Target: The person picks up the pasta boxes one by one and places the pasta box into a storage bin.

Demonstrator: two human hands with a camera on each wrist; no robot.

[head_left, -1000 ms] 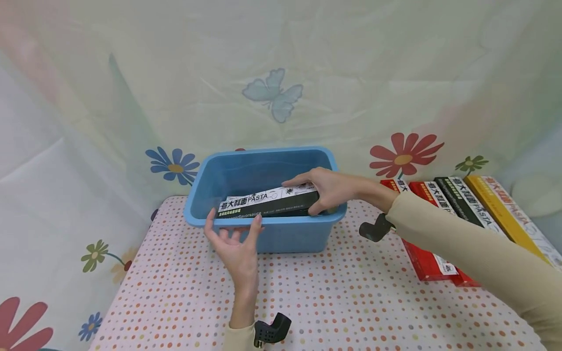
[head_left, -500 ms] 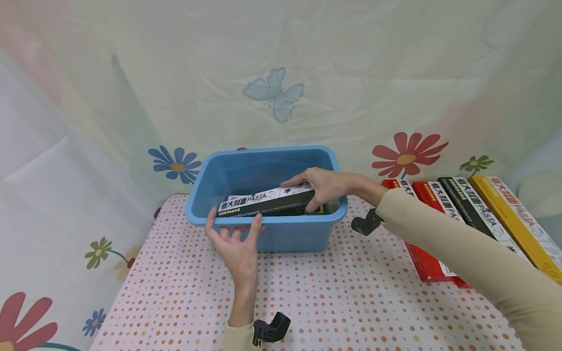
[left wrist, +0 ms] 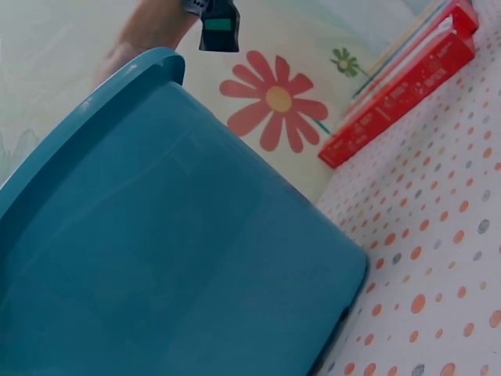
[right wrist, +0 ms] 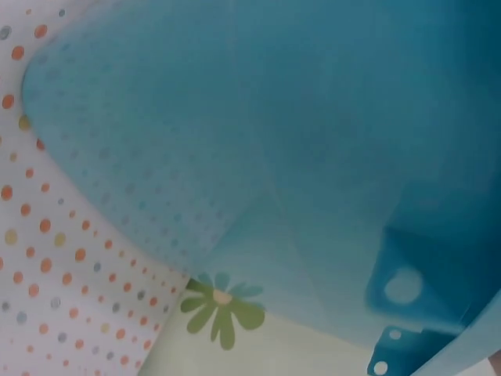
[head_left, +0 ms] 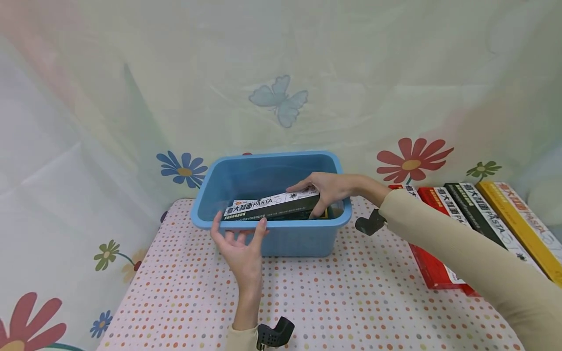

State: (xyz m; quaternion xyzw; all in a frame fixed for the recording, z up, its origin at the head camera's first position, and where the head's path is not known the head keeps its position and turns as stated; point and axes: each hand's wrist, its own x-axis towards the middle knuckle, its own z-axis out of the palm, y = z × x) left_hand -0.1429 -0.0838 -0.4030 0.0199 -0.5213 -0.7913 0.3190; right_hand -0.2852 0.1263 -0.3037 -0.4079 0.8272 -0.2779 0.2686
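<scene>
We see a black-and-white pasta box (head_left: 272, 207) inside the blue tub (head_left: 298, 241), slanting along the near wall. The right hand (head_left: 331, 187) pinches its right end, thumb on the near side and fingers on the far side. Our guess is that the box is light, stiff and a bit slippery, with corners that could dent and dry pasta that could snap. So we think the long sides are best to hold, with no hard squeeze. Other packs show under and behind it, mostly hidden. The left hand (head_left: 240, 253) grips the tub's front rim, some fingers bent beneath it. Off to the right, two red pasta boxes (head_left: 430, 268), a black pasta box (head_left: 476, 217) and a yellow pasta box (head_left: 518, 224) sit on the dotted cloth (head_left: 333, 302).
</scene>
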